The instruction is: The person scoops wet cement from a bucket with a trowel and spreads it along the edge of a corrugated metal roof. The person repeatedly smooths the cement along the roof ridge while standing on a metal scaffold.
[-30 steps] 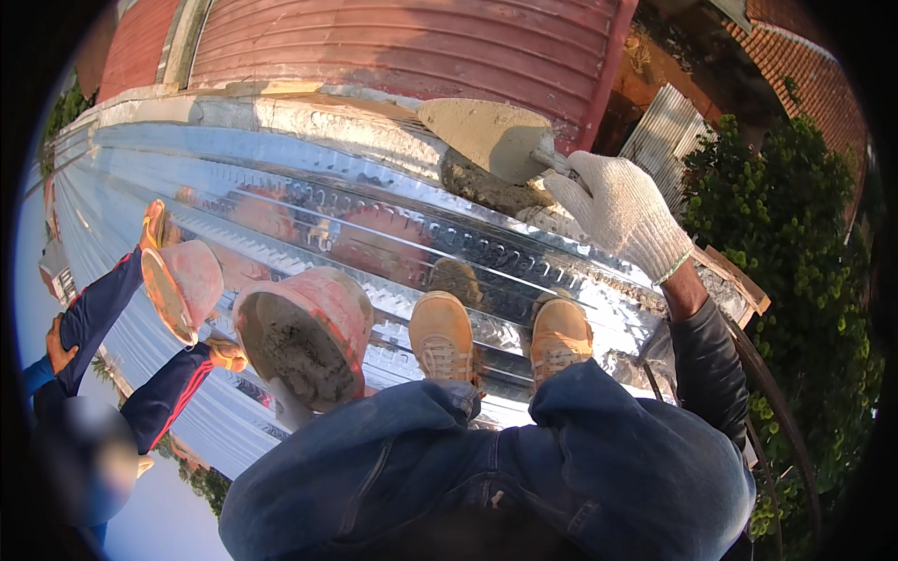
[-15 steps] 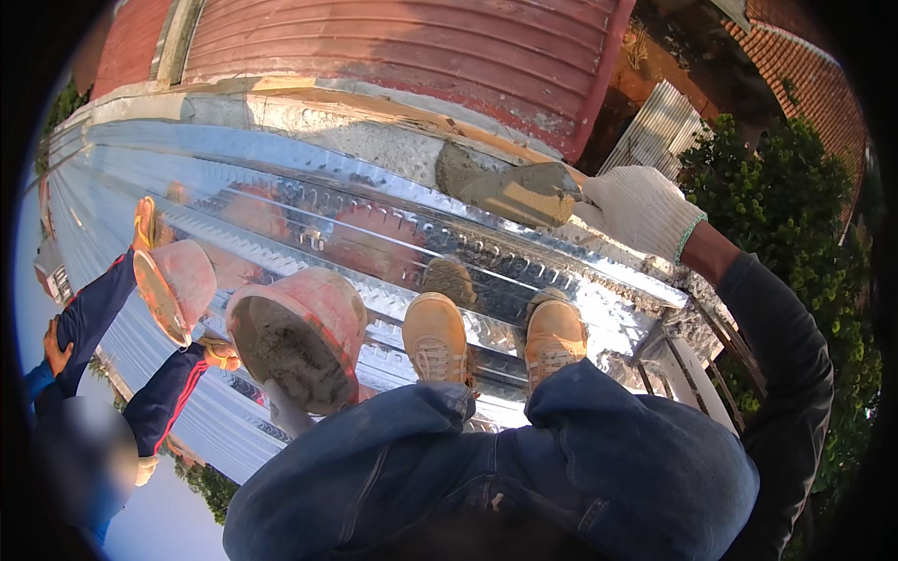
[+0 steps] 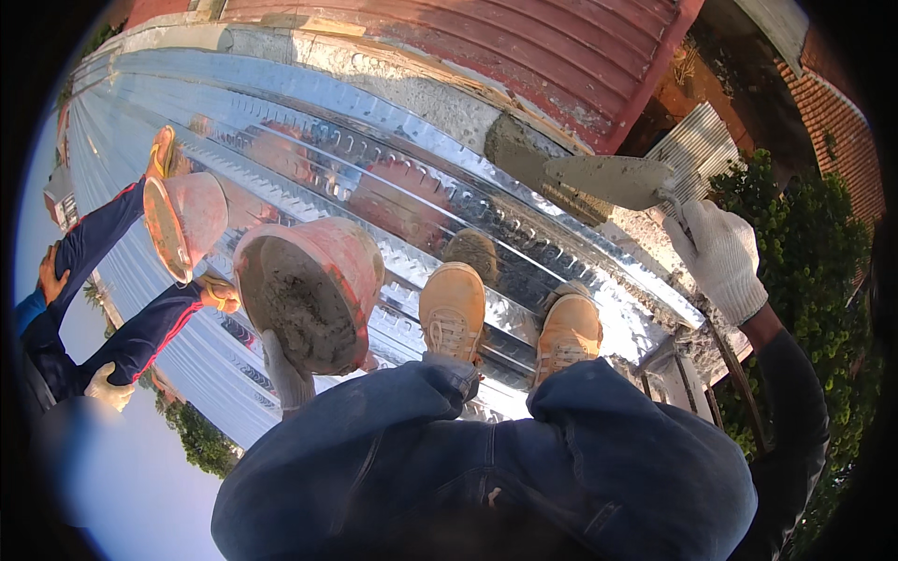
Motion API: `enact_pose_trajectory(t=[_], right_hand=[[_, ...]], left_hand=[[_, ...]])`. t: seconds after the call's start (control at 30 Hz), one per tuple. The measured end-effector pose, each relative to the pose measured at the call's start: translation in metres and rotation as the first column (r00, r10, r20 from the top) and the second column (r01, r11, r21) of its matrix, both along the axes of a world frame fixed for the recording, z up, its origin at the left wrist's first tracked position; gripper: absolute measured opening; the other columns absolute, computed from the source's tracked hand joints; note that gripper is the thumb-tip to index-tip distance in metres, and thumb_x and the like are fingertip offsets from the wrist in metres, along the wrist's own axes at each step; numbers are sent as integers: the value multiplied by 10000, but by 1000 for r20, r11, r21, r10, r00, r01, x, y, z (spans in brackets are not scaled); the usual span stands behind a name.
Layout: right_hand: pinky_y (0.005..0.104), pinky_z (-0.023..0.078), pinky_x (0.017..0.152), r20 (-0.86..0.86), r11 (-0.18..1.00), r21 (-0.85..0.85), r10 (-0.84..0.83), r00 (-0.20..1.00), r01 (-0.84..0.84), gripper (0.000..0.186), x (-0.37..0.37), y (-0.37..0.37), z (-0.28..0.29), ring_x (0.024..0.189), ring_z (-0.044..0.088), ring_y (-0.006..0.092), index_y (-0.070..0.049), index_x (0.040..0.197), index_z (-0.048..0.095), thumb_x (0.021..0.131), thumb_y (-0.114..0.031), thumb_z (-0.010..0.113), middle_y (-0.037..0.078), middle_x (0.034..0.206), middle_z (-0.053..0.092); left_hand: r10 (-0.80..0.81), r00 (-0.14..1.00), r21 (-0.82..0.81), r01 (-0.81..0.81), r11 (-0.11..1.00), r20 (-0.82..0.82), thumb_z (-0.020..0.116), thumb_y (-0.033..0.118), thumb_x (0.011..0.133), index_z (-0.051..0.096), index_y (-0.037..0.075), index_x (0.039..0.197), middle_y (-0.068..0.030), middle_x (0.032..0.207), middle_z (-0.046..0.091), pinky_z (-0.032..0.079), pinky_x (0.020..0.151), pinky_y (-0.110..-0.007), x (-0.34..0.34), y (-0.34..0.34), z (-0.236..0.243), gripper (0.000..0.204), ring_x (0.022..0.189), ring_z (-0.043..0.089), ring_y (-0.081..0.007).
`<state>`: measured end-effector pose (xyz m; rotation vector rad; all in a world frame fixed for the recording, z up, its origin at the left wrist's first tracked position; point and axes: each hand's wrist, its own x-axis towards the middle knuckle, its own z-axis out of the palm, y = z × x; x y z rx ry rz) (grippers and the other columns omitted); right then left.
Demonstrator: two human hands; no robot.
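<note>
White knit gloves the person's right hand [image 3: 718, 257], its fingers closed round the handle of a trowel [image 3: 608, 180] at two o'clock, tip at wet mortar [image 3: 517, 151] on the concrete ledge [image 3: 421, 98]. At nine o'clock, the left hand [image 3: 284, 370] meets the bucket [image 3: 354, 251] at its seven; whether those fingers grip, I cannot tell.

1. Right hand [image 3: 718, 252]: knit cloth glove, matt.
2. Trowel [image 3: 613, 180] in its grip: mortar-smeared, dull.
3. Mortar [image 3: 524, 154] left of grip: rough, wet-looking.
4. Decking [image 3: 196, 79], farther left: ridged metal, mirror-glossy.
5. Bucket [image 3: 351, 248] by left hand's [image 3: 283, 372] cloth glove: plastic-looking, smeared.
6. Red siding [image 3: 524, 56] beyond grip: ribbed, scuffed.
</note>
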<state>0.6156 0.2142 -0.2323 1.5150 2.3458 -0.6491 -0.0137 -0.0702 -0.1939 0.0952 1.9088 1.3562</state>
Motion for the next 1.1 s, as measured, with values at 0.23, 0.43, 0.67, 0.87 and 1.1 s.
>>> enact_pose_trajectory(t=[0.23, 0.43, 0.67, 0.87, 1.1], right_hand=[[473, 578, 736, -427, 992, -79, -120, 896, 96, 297, -87, 18, 22, 784, 737, 367, -27, 1091, 723, 1037, -312, 791, 176, 897, 695], [417, 551, 766, -491, 976, -216, -124, 862, 18, 280, -125, 16, 29, 765, 659, 276, -12, 1250, 701, 1082, -235, 720, 163, 903, 675], [467, 571, 737, -530, 979, -205, -120, 840, 11, 343, -129, 5, 36, 780, 720, 383, 8, 1233, 686, 1034, -260, 762, 225, 931, 685], [482, 591, 752, -500, 993, -63, 58, 864, -103, 351, -139, 0, 65, 839, 748, 407, -19, 1269, 680, 1041, -267, 781, 208, 981, 706], [526, 608, 775, -282, 965, 50, 262, 923, -258, 321, -159, 15, 85, 901, 771, 418, -34, 1291, 691, 1062, -253, 743, 214, 1005, 730]], left_hand=[[16, 993, 32, -12, 999, -120, 708, 254, 1148, 570, -9, 1552, -127, 1456, 701, 639, 1053, -418, 3, 0, -7, 501, 1253, 735, -251], [-33, 978, -17, 31, 999, -207, 756, 219, 1099, 697, -6, 1323, -62, 1241, 737, 613, 924, -344, 13, 26, 12, 323, 1064, 722, -155], [-306, 912, -84, 295, 952, -271, 812, 253, 1056, 772, 14, 1224, 1, 1082, 742, 574, 849, -287, 11, 113, 35, 295, 950, 688, -97], [-610, 755, -243, 561, 791, -243, 831, 300, 1030, 785, 0, 1242, -14, 1055, 738, 576, 837, -288, 15, 185, 39, 371, 950, 678, -84], [-778, 565, -353, 694, 628, -274, 820, 375, 1040, 777, -27, 1239, -9, 1010, 728, 577, 820, -296, 57, 222, 61, 451, 906, 660, -87]])
